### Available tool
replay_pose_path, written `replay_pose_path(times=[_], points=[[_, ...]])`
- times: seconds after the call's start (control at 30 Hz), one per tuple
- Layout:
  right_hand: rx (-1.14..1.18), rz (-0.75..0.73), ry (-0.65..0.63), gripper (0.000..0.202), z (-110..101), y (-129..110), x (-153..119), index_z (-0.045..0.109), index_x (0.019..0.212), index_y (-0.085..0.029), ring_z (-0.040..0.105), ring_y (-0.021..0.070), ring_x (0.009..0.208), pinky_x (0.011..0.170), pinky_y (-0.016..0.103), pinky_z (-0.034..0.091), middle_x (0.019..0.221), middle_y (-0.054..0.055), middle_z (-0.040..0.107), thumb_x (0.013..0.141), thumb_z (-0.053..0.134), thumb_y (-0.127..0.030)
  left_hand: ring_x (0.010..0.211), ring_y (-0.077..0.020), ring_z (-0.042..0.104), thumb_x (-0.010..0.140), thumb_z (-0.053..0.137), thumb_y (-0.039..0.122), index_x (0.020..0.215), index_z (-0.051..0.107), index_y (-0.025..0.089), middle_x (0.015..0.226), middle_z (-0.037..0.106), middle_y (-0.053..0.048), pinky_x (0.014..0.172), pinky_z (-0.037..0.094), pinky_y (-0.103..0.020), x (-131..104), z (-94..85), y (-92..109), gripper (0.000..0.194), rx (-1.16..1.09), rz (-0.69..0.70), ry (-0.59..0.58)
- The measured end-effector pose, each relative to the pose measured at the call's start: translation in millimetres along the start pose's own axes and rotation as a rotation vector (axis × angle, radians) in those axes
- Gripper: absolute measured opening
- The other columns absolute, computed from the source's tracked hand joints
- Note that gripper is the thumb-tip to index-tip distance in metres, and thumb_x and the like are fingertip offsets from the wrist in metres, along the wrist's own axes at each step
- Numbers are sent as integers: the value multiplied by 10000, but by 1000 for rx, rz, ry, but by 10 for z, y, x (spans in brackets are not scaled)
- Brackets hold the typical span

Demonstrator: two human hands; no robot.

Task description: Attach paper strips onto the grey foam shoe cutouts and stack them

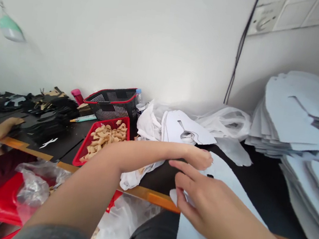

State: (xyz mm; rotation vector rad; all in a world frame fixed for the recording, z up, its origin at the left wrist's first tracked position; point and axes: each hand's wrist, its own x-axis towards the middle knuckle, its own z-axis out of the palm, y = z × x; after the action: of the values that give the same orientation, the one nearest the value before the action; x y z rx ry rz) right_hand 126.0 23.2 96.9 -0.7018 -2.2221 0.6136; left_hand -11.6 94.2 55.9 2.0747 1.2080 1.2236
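Right fingers (185, 168) spread over sheet (234, 189) overhanging table edge (163, 200), state of left fingers (207, 160) unclear.

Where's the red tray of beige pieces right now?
The red tray sits left of centre in the head view, just in front of the black mesh basket, partly hidden by the left arm.

Soft, even, bright light washes the pale wall (171, 38), fading toward the upper right corner, with a faint shadow beside the stacked sheets (301, 103) and small glints on the clear bag (34, 187), while wide-angle distortion stretches the edges and the dark scraps (52, 118) blur together.
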Motion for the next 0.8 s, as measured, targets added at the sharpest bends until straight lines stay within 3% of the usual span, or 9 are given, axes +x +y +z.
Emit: replay_pose_path(times=[0.13,0.23,0.27,0.33,0.37,0.47,0.57,0.7,0.8], points=[[130,73,-300,156,-40,57,-119,602,737,-223,525,104,564,538,253,381,879,-4,693,865,559,-145,752,-239,621,766,623,86,599,610,235,670,628,-68,640,504,-344,554,60,-87,224,192,253,-336],[302,306,-127,141,-106,304,-216,628,768,-222,590,136,678,575,240,448,897,15,687,892,570,-257,762,-212,610,705,664,61,595,556,209,679,620,-49,768,506,-338,808,-96,-51,214,239,381,-476],[374,425,-11,161,-122,407,-256,639,788,-219,595,145,707,578,240,461,917,27,685,895,587,-327,798,-208,609,753,627,71,681,576,199,762,645,-58,796,499,-344,785,-166,0,155,236,389,-429],[562,653,189,241,-139,599,-347,655,847,-219,591,158,756,595,244,491,936,37,666,877,623,-455,858,-179,606,858,520,92,870,592,195,941,659,-64,811,498,-322,561,-291,145,126,254,320,-11],[681,730,255,280,-139,674,-390,659,877,-220,587,162,783,616,251,511,943,38,653,859,641,-499,851,-162,600,895,503,117,945,578,198,973,643,-56,797,499,-303,378,-332,226,121,231,284,125],[1028,821,412,312,-96,776,-463,642,903,-228,574,158,814,655,268,544,986,30,633,797,714,-512,855,-157,597,869,593,152,975,547,204,904,614,-26,809,501,-288,-261,-284,430,126,224,334,68],[1195,808,559,299,1,732,-447,590,874,-237,585,147,819,680,268,545,1062,19,639,750,766,-444,972,-204,617,808,720,196,1091,537,199,1039,640,-66,864,520,-331,-692,19,467,337,228,260,75],[1180,735,655,258,126,647,-436,568,904,-251,588,137,858,711,256,535,1105,4,618,787,732,-412,850,-140,644,869,698,207,1074,544,215,934,646,-16,781,545,-260,-723,383,293,256,-25,-81,175],[1121,717,675,245,154,614,-487,558,932,-253,597,141,922,776,275,547,1133,5,594,803,716,-388,822,-108,663,902,682,193,1096,547,236,873,669,20,775,544,-215,-622,448,206,240,-129,-122,224]])
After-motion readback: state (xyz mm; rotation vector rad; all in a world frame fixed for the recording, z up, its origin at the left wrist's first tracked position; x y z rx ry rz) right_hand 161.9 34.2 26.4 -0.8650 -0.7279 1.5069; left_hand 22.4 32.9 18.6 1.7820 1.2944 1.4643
